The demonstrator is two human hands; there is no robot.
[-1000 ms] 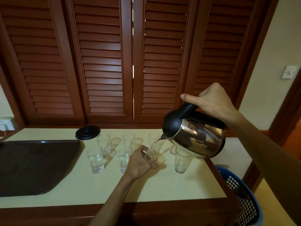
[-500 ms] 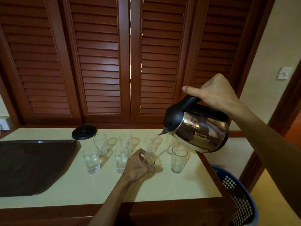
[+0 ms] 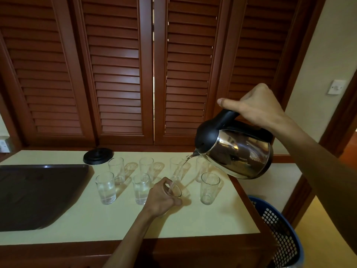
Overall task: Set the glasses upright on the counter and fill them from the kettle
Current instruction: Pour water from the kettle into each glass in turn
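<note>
Steel kettle, gripped by its handle in my right hand, pours into the glass my left hand grips, front of the counter beneath the spout. Overfilling or a wandering stream could wet my fingers.

Bare counter strip near front edge; glasses crowd rear, tray blocks left.
</note>
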